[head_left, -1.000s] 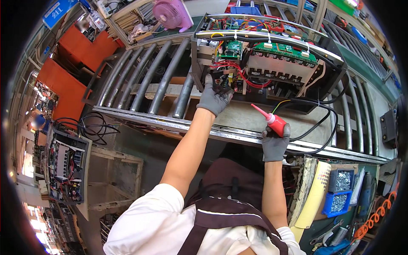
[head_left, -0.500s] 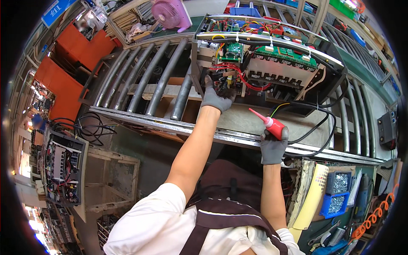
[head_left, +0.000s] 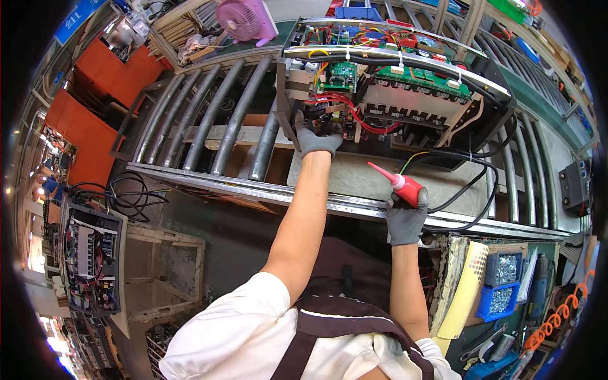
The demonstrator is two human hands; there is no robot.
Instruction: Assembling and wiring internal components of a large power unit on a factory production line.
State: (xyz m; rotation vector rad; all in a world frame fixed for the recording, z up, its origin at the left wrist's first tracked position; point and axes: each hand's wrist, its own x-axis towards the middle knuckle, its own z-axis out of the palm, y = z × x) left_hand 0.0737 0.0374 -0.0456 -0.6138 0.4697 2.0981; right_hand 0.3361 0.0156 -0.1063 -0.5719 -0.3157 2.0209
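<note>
An open electrical unit (head_left: 415,101) in a black metal chassis sits in front of me, showing green circuit boards, red wires and a pale inner panel. My left hand (head_left: 316,140), in a grey glove, reaches into its lower left corner under the red wires (head_left: 342,100). Its fingers curl there among dark parts; what they grip is hidden. Outside the chassis, near the front rail, my gloved right hand (head_left: 406,218) is closed round a red squeeze bottle (head_left: 409,190). The bottle's long pink nozzle points up and left, toward the unit, touching nothing.
The unit rests on a roller conveyor (head_left: 231,120) with a metal front rail (head_left: 354,206). A black cable (head_left: 491,190) loops off its right side. Blue bins of metal hardware (head_left: 497,303) stand at lower right. A purple fan (head_left: 246,22) is at the back, another open unit (head_left: 94,256) at left.
My left forearm has swung more upright, and the hand has turned slightly while staying in the same corner of the unit. The whole view has shifted a little. The bottle remains in my right hand.
</note>
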